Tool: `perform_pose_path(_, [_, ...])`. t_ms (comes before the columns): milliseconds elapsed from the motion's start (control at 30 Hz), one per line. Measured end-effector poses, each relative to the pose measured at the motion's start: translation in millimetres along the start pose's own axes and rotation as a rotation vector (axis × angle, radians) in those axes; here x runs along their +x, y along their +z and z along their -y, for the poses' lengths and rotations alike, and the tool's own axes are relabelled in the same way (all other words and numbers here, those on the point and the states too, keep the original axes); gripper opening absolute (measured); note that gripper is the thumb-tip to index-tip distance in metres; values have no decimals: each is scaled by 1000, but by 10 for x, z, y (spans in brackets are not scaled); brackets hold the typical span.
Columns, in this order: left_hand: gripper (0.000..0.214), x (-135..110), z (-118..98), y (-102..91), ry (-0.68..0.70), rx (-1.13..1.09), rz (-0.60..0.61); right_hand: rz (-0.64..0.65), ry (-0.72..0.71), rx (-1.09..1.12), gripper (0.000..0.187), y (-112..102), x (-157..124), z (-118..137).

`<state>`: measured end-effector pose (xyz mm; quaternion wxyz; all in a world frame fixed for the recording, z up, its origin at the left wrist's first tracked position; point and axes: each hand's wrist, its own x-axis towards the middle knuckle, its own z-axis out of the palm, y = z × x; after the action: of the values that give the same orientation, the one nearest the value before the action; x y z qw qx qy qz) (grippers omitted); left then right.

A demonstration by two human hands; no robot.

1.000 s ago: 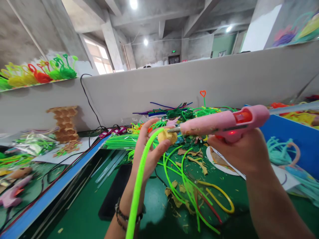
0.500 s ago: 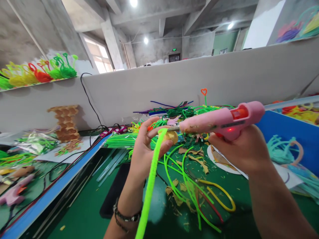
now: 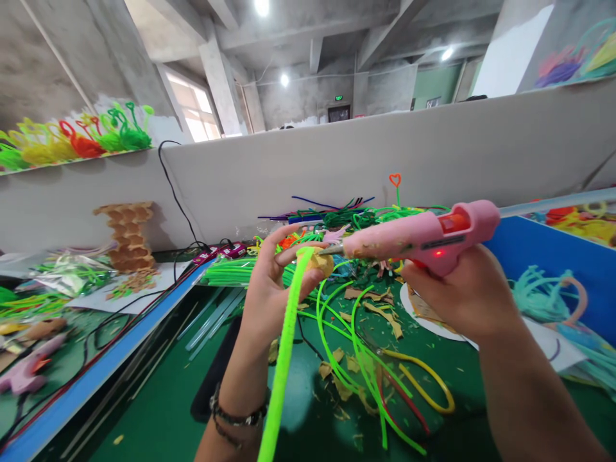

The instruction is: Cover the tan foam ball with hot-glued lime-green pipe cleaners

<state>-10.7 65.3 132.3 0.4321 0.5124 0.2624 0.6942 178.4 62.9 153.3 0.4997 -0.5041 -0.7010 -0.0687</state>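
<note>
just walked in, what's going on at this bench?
A person's right hand grips a pink glue gun, its red light lit and its nozzle tip at a small tan piece. The left hand holds that piece, with the upper end of a bright green fuzzy strip against it; the strip hangs toward the camera. Whether glue is flowing can't be made out. Below, loose green stems and brown scraps lie on the green table.

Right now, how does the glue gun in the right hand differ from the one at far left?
The held glue gun is raised in the right hand; the far-left glue gun lies with no hand on it. The held one's red light glows; none shows on the other. Both are pink.
</note>
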Motion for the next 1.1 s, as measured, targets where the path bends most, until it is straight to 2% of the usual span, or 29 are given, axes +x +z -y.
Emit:
perform_pose_path(333, [47, 14, -20, -28, 31, -15, 26, 6, 12, 17, 12, -2, 2, 13])
perform_pose_path(500, [47, 46, -16, -76, 44, 22, 33, 10, 34, 12, 16, -6, -15, 9])
perform_pose_path(867, [44, 71, 10, -127, 65, -5, 102, 19, -12, 24, 16, -22, -12, 27])
perform_pose_path(1100, [42, 67, 51, -118, 105, -13, 76, 37, 1, 36, 15, -37, -9, 15])
